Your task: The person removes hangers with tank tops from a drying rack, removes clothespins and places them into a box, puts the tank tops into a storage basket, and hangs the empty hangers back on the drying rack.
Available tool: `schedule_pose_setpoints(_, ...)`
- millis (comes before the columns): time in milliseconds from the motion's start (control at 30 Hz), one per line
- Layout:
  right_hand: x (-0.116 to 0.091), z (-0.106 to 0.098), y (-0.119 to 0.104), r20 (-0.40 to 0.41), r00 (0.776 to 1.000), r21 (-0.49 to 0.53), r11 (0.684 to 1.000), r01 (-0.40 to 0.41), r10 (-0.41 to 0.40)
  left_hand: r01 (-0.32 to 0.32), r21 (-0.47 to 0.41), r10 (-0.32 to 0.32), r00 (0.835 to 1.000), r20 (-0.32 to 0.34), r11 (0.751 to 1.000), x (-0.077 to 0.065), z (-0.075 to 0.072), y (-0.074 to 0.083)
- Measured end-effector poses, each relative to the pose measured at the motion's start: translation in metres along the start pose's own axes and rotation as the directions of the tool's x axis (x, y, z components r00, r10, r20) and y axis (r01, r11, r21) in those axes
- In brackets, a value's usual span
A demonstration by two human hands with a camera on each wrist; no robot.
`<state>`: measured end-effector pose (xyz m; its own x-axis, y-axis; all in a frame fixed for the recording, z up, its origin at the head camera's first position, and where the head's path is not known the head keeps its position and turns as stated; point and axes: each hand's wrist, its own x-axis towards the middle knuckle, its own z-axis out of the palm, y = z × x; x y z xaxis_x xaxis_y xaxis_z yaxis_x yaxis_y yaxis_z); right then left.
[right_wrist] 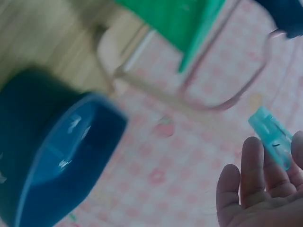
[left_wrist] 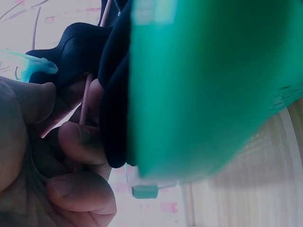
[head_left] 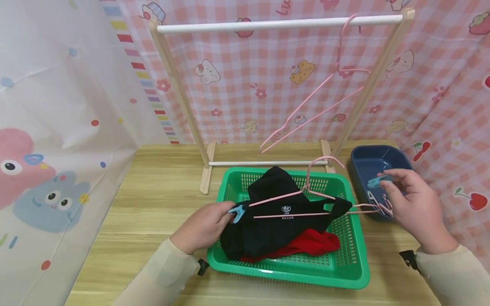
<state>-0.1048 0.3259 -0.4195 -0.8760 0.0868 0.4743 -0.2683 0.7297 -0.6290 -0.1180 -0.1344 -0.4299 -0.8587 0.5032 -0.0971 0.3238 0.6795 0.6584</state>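
Observation:
My left hand [head_left: 206,225] holds one end of a pink wire hanger [head_left: 276,198] together with the black garment [head_left: 264,233] draped on it. A light blue clothespin [head_left: 238,211] sits at that end, by my thumb and fingers. In the left wrist view, the fingers curl round the hanger wire [left_wrist: 85,101] beside folds of black cloth [left_wrist: 85,45]. Over the dark blue bin [head_left: 377,149], my right hand [head_left: 419,208] pinches another light blue clothespin [head_left: 377,182]. The right wrist view shows this clothespin [right_wrist: 271,135] at the fingertips.
Under the garment stands a green basket [head_left: 291,276] with red cloth [head_left: 314,243] inside. Behind it is a wooden rack with a white top rail [head_left: 279,25], from which an empty pink hanger [head_left: 310,97] hangs. Small clips [head_left: 370,196] lie in the bin.

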Motion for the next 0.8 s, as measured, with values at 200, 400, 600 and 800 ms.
schedule_pose_setpoints(200,0.008,-0.007,0.030,0.164,0.962,-0.196,0.963,-0.187,0.220,0.005,-0.003,-0.005,1.000,-0.002,1.000,0.000,0.000,0.000)
schedule_pose_setpoints(400,0.013,-0.006,0.058,0.249,0.911,-0.335,0.912,-0.236,0.328,0.011,-0.003,-0.011,1.000,-0.003,1.000,0.000,0.000,0.000)
schedule_pose_setpoints(600,0.013,-0.002,0.085,0.337,0.877,-0.412,0.891,-0.192,0.344,0.011,0.000,-0.012,1.000,0.003,1.000,0.000,0.001,0.000)
schedule_pose_setpoints(800,0.015,-0.002,0.104,0.433,0.808,-0.449,0.873,-0.191,0.399,0.016,-0.009,-0.016,1.000,0.004,1.000,0.000,0.001,-0.001)
